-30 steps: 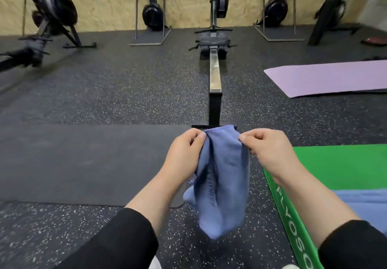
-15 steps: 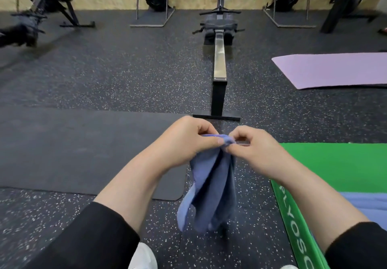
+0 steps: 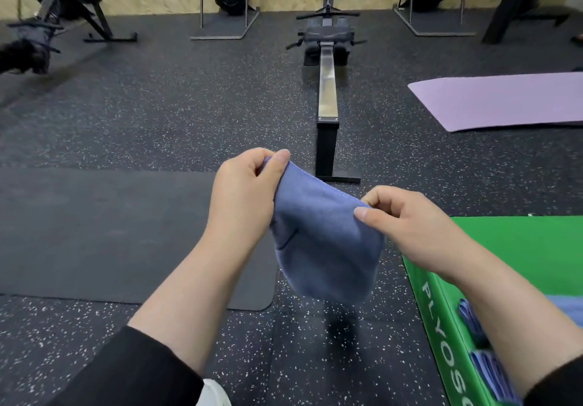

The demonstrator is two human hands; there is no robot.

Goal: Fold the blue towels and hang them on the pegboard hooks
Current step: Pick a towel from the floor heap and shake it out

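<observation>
A blue towel (image 3: pixel 325 241) hangs in the air in front of me, folded over and drooping below my hands. My left hand (image 3: pixel 246 197) pinches its upper left corner, thumb on top. My right hand (image 3: pixel 407 219) pinches the upper right edge, lower than the left. More blue towels (image 3: pixel 485 371) lie on the green plyo box (image 3: pixel 533 247) at the lower right, partly behind my right forearm. No pegboard or hooks are in view.
A rowing machine (image 3: pixel 328 90) stretches away straight ahead on the speckled rubber floor. A dark mat (image 3: pixel 110 232) lies to the left, a purple mat (image 3: pixel 504 102) at the right. More gym machines stand along the far wooden wall.
My hands, pinched close together half a second ago, have drawn apart, spreading the towel's top edge. The left hand has risen higher than the right.
</observation>
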